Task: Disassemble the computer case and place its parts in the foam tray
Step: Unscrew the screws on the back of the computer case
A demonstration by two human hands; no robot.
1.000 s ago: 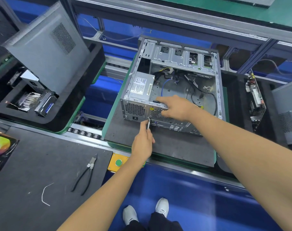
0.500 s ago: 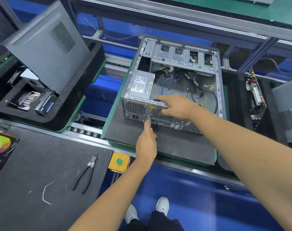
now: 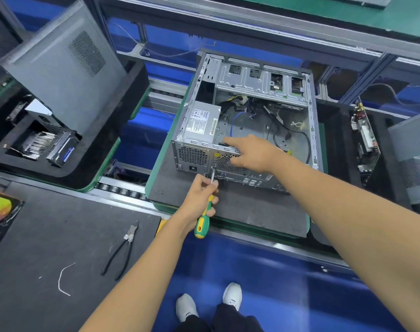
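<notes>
Computer case (image 3: 257, 109) lies open on its side on the dark mat (image 3: 228, 212), centre of the conveyor. Inside the case: power supply (image 3: 200, 124) at the left rear corner, label print too small to read; loose cables (image 3: 283, 130) to its right. My right hand (image 3: 249, 153) rests on the case's rear edge, index finger straight. My left hand (image 3: 199, 200) grips the green-yellow screwdriver (image 3: 204, 216), tip at the rear panel. Left of the case, foam tray (image 3: 67, 161) holds a side panel (image 3: 62, 65) and a drive (image 3: 62, 149). Pliers (image 3: 121, 250) lie nearer me.
</notes>
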